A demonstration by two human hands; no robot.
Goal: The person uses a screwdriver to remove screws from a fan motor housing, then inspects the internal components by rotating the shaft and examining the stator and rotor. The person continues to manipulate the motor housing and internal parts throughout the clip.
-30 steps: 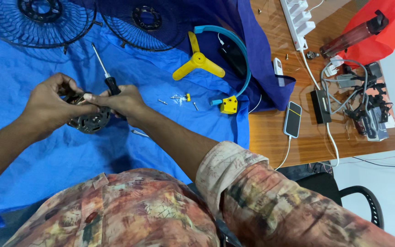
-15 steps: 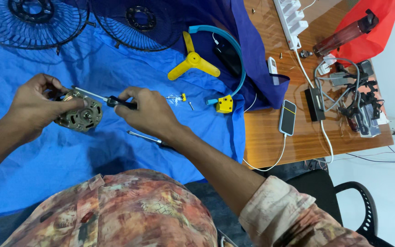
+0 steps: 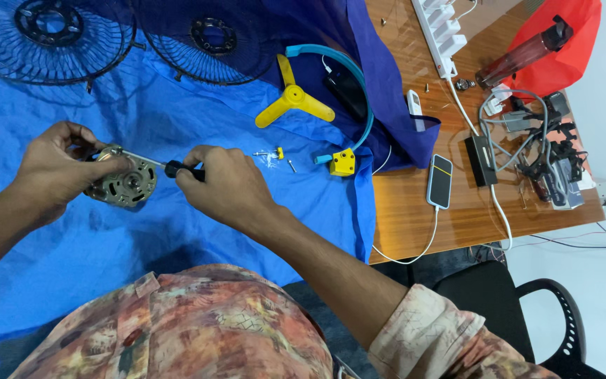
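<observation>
Seen from above, a person in a patterned shirt works over a blue cloth [image 3: 177, 238] spread on a wooden bench [image 3: 415, 210]. The left hand [image 3: 54, 172] grips a round metal motor [image 3: 122, 186], fingers curled tight round its left edge, holding it just above the cloth. The right hand [image 3: 222, 186] holds a screwdriver [image 3: 159, 165] by its black handle, fingers pressed together around it; the thin shaft runs left and its tip meets the top of the motor.

Beyond the hands lie two dark wire fan guards [image 3: 50, 35] at the cloth's far edge, a yellow three-blade fan [image 3: 292, 102], a blue curved band [image 3: 355, 84] ending in a yellow block, and a few loose screws [image 3: 275, 154]. On the bare bench to the right sit a phone [image 3: 440, 181] on a white cable, a white power strip [image 3: 440, 35] and a tangle of cables [image 3: 534, 133].
</observation>
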